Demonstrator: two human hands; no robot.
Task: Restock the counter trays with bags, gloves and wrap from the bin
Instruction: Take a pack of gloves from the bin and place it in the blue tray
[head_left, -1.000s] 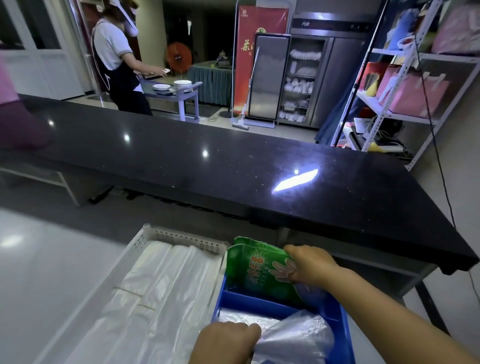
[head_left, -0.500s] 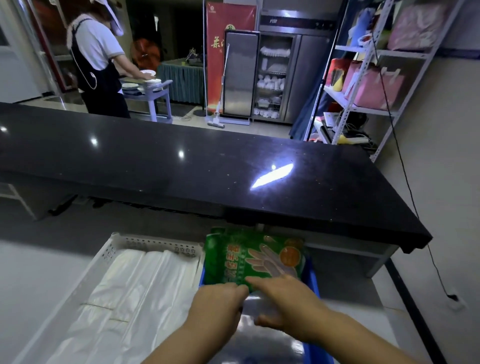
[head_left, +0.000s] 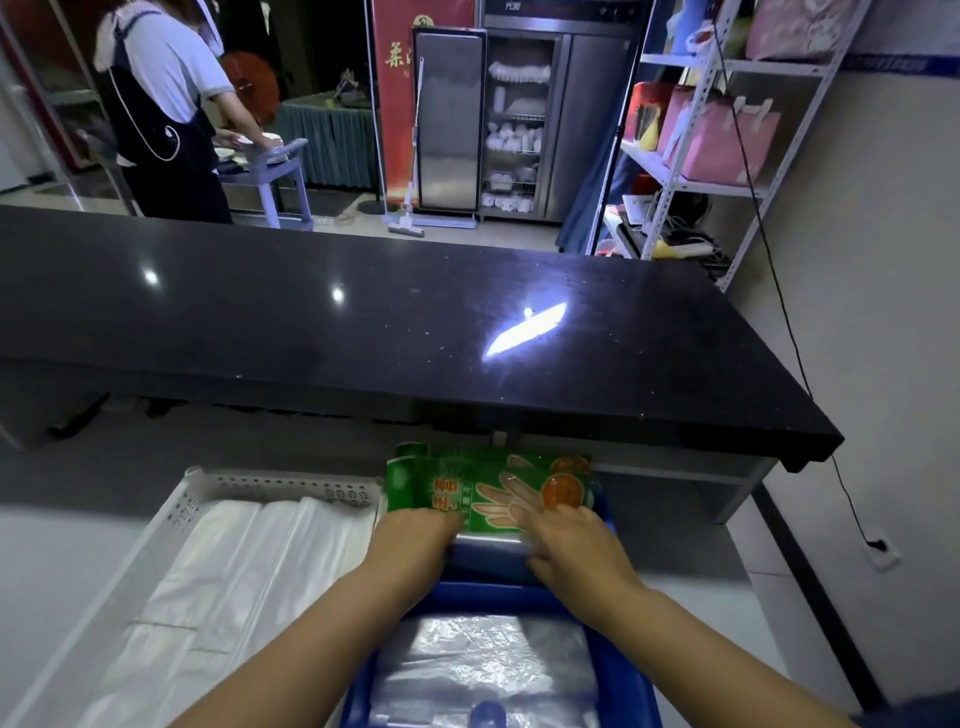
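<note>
The black counter (head_left: 363, 322) fills the middle of the frame, overhanging the far ends of both containers at the bottom. It leaves little headroom there, so a packet lifted or tilted up could catch under its edge.

The white perforated tray (head_left: 291, 488), at lower left, is packed with folded white bags (head_left: 234, 571) lying in rows. It sits just beside the blue container (head_left: 498, 590) at lower centre, whose near compartment holds clear plastic sheets (head_left: 488, 665).

The green glove packet (head_left: 488, 483) lies in the blue container's far compartment. Its left corner rides up at the white tray's rim, so it may not seat flat. Pushed harder, the glossy film could buckle or slide over onto the bags.

The right hand (head_left: 571, 543) lies spread, its straight fingers (head_left: 524, 514) pressing the packet's near edge. The left hand (head_left: 418, 532) rests on the near left corner. Its fingertips are hidden, so I cannot tell whether it grips or only presses. Uneven pressure from the two hands would likely skew the packet.
</note>
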